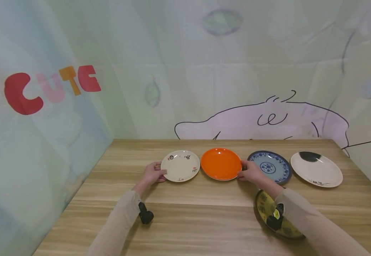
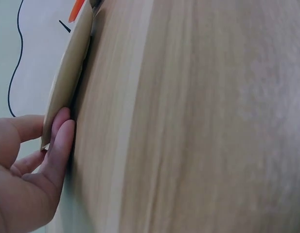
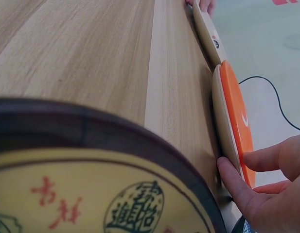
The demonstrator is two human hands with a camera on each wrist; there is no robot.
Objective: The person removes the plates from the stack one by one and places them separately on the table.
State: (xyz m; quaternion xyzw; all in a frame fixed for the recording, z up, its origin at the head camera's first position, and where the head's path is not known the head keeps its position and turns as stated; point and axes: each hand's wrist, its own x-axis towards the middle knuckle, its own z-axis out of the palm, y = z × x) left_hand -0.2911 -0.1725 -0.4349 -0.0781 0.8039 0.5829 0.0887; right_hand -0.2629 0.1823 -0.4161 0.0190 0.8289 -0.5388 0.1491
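My left hand (image 1: 154, 173) pinches the left rim of a round white plate (image 1: 180, 166) with small dark and red markings. The left wrist view shows that plate (image 2: 69, 68) edge-on, its rim between thumb and fingers. My right hand (image 1: 250, 172) grips the right rim of an orange plate (image 1: 221, 164), which stands right beside the white one. Seen from the right wrist, the orange plate (image 3: 237, 116) has a cream layer under it; I cannot tell whether this is its underside or another plate.
A blue-patterned plate (image 1: 267, 167) and a white plate with a dark patch (image 1: 316, 170) lie to the right. Under my right forearm is a yellow plate with a dark rim (image 1: 268, 209). A printed cloth (image 1: 140, 71) hangs behind the wooden table (image 1: 188, 220).
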